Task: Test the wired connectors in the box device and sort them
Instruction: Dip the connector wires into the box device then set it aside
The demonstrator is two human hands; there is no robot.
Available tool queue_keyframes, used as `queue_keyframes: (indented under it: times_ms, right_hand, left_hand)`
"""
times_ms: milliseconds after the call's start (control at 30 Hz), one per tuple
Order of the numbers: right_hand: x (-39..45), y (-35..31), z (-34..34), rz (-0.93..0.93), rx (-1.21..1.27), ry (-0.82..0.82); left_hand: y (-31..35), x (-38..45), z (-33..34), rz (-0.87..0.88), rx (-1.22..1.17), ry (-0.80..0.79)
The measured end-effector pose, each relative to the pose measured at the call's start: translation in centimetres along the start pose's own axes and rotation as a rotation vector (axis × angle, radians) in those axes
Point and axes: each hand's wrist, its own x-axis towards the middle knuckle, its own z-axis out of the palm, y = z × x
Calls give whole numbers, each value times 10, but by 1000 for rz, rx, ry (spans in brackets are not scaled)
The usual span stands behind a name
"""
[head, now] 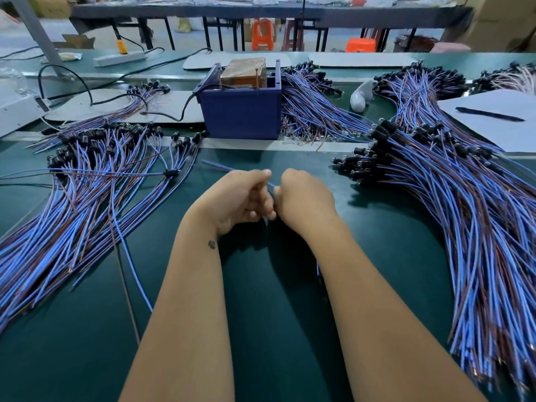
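My left hand (pixel 242 195) and my right hand (pixel 304 195) meet over the middle of the green table, fingers curled. Between them they pinch a thin blue wire (pixel 216 165) whose free end sticks out to the upper left; its connector is hidden. The blue box device (pixel 242 111), with a brown block and metal pins on top, stands straight ahead at the back. A spread pile of blue-and-brown wired connectors (pixel 87 184) lies to the left. A thicker pile (pixel 464 198) lies to the right.
More wired connectors (pixel 313 105) are heaped behind the box on its right. A sheet of paper with a pen (pixel 490 114) lies at far right, a white object (pixel 361 97) near it. A black cable (pixel 87 91) and power strip (pixel 119 59) sit back left.
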Motion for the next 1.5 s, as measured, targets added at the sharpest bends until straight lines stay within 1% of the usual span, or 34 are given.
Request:
queue_keyframes:
  times_ms: [33,67,100,167,200,233,267,367,500,667,733,900,1000,1100,1233,1333,1400,1500]
  right_hand:
    - [-1,3,-2,75,139,30]
    - [1,8,-4,124,283,90]
    - [1,10,-7,156,413,116]
    - [1,9,-11,183,692,147]
    - [0,7,-11,171,774,143]
    - [-1,4,-12,163,789,118]
    - [-1,2,-9,123,750,103]
    - [-3,-2,-1,42,552,79]
    - [-4,-5,5,18,508,62]
    - [-4,-6,6,3,556,99]
    - [-3,-7,7,20,603,107]
    - [4,-18,12,119,806,153]
    - [6,-29,16,155,781,201]
    - [9,-32,18,168,773,172]
    - [8,-25,15,124,774,130]
    - [6,-19,12,95,877,91]
    - [4,-17,12,95,941,92]
    - [3,-18,13,108,949,121]
  left_hand:
    - [0,2,1,29,-28,79]
    - [-1,5,3,60,-60,159]
    - [-1,8,5,91,-91,233]
    - [-3,14,10,148,-137,334]
    - [-4,16,13,175,-148,357]
    - [-4,19,15,203,-159,370]
    - [-4,20,17,233,-176,383]
    - [-4,22,19,293,-230,448]
    - [-7,23,18,292,-207,479]
    - [-8,23,19,281,-206,451]
    - [-9,23,21,299,-200,469]
    - [-10,29,27,365,-213,626]
    - [-12,33,24,375,-233,695]
    - [-13,35,22,363,-224,740]
    - [-14,33,21,358,-203,712]
    - [-14,30,20,365,-221,677]
    - [-13,28,20,369,-241,653]
    - [-13,26,20,384,-248,644]
